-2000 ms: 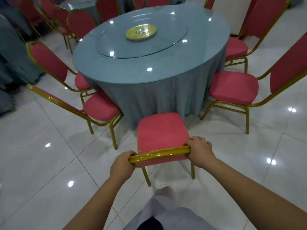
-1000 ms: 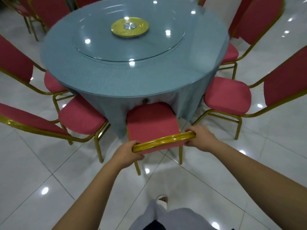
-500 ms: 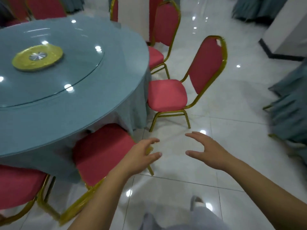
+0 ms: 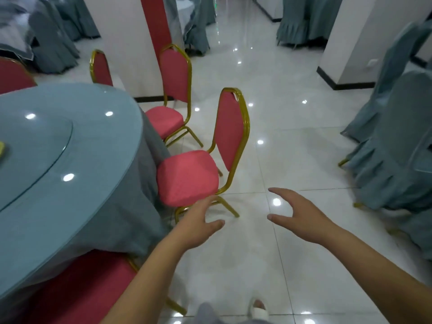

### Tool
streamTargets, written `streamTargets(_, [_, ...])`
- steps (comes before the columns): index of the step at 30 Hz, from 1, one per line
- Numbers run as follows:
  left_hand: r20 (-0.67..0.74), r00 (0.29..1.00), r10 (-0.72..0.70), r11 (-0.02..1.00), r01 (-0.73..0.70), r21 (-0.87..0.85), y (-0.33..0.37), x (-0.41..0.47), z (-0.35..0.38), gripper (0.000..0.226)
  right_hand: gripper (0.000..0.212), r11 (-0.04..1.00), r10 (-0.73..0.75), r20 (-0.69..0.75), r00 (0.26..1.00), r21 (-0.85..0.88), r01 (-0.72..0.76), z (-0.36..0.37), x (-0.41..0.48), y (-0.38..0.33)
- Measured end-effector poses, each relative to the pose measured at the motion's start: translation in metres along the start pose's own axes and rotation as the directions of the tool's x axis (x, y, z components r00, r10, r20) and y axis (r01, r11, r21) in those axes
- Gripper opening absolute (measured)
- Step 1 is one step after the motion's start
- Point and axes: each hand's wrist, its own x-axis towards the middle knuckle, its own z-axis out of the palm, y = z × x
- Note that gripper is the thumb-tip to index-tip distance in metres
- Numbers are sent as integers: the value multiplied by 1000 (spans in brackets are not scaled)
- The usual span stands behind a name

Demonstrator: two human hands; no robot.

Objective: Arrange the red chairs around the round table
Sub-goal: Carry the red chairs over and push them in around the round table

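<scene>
Both hands held out over floor (image 4: 292, 136), empty: left hand (image 4: 198, 224) & right hand (image 4: 301, 218) fingers spread apart. Red chair (image 4: 187, 177) just ahead, seat touching tablecloth at round table (image 4: 98, 146) edge.

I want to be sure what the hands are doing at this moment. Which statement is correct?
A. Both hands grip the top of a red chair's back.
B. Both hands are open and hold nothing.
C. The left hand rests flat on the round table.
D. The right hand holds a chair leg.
B: the left hand and the right hand both have their fingers spread, with nothing in them, just short of the nearest red chair.
</scene>
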Motion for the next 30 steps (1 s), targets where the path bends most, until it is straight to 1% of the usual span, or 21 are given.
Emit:
streamTargets(3, [-57, 998, -10, 1000, 10, -11, 26, 52, 3, 68, 70, 1000, -11, 0, 1000, -29, 11, -37, 42, 23])
streamTargets(5, [-51, 998, -43, 999, 42, -21, 41, 80, 6, 71, 71, 1000, -2, 16, 1000, -29, 2, -56, 65, 34])
streamTargets(8, [-17, 998, -60, 998, 59, -19, 60, 131, 7, 78, 70, 999, -37, 29, 999, -15, 37, -83, 106, 47])
streamTargets(10, [-30, 996, -87, 996, 86, -26, 70, 172, 6, 81, 69, 999, -49, 18, 999, -15, 49, -100, 138, 56])
streamTargets(14, [-92, 991, -95, 992, 87, -87, 84, 270, 4, 87, 68, 997, -71, -8, 997, -34, 71, -139, 214, 71])
streamTargets(17, [-111, 984, -141, 978, 121, -168, 94, 353, -3, 94, 68, 995, -78, 7, 997, -54, 79, -169, 277, 74])
streamTargets(21, [-128, 965, -231, 951, 196, -241, 103, 451, -17, 99, 68, 988, -99, 78, 992, -115, 107, -205, 362, 73])
streamTargets(24, [-155, 948, -278, 944, 240, -226, 105, 506, -23, 104, 70, 976, -127, 126, 984, -161, 146, -223, 422, 72])
streamTargets(27, [-164, 931, -325, 930, 284, -231, 103, 541, -25, 103, 71, 970, -147, 163, 976, -169, 174, -229, 477, 71])
streamTargets(30, [-136, 926, -353, 890, 288, -354, 98, 545, -13, 105, 75, 946, -217, 252, 943, -183, 267, -221, 523, 63])
